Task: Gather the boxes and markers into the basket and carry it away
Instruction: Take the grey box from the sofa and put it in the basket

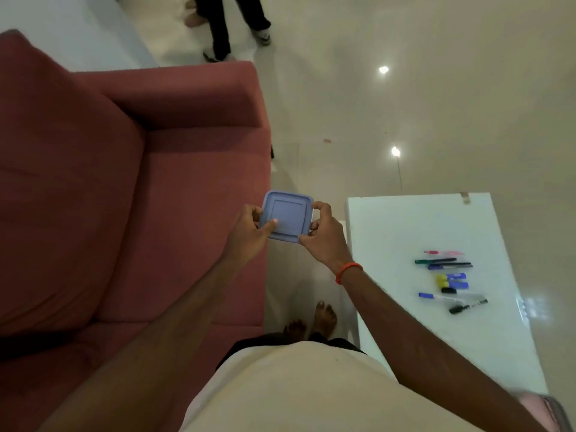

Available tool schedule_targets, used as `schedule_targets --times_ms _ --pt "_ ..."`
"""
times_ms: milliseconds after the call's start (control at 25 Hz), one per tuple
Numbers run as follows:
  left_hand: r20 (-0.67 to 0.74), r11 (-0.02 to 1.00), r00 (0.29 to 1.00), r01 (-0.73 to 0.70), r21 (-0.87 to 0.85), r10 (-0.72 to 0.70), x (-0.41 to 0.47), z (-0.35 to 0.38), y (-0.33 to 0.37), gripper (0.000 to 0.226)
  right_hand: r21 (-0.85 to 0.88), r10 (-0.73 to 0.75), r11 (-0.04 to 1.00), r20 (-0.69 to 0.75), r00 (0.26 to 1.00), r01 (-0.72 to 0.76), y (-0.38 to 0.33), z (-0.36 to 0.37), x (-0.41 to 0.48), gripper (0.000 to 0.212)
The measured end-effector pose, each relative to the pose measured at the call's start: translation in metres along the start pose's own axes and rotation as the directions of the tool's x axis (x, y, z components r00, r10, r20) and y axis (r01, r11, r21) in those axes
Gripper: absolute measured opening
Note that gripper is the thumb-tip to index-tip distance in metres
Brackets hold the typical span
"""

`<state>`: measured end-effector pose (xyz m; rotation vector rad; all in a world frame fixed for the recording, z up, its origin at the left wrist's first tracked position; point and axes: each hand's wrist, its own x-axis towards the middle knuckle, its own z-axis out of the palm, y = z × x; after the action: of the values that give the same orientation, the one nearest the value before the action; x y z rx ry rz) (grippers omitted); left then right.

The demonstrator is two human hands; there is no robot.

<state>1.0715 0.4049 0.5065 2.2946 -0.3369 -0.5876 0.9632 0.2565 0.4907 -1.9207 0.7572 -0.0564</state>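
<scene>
Here, both hands clamp a blue square box (pixel 286 216) held in the air between the red sofa (pixel 131 188) on the left and the white bench (pixel 405 226) on the right — the left hand (pixel 249 227) grips its left edge, thumb on the lid, and the right hand (pixel 324 233) pinches its right edge. The markers (pixel 448 277) lie in a loose cluster on the bench, well apart from the box. An orange band (pixel 347 271) circles the right wrist.

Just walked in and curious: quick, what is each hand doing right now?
Left hand: closed on the left edge of the blue box, thumb on top.
Right hand: closed on the same box's right edge.
</scene>
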Motion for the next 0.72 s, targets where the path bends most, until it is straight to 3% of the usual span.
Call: schedule_targets --times_ms 280,440,720 --pt "0.172 0.989 0.977 -0.138 0.052 0.127 -0.023 0.028 0.015 0.030 0.018 0.090 0.996 -0.168 0.982 -0.088 0.030 -0.017 -0.058 0.076" --pt "0.320 0.971 0.925 -0.233 0.058 0.203 -0.036 0.052 0.023 0.034 0.072 0.198 0.980 -0.283 0.939 -0.185 0.050 -0.027 -0.099 0.076" --pt "0.593 0.890 0.728 -0.455 0.042 0.344 -0.083 0.112 0.045 0.032 0.229 0.445 0.895 -0.491 0.749 -0.382 0.094 -0.033 -0.188 0.078"
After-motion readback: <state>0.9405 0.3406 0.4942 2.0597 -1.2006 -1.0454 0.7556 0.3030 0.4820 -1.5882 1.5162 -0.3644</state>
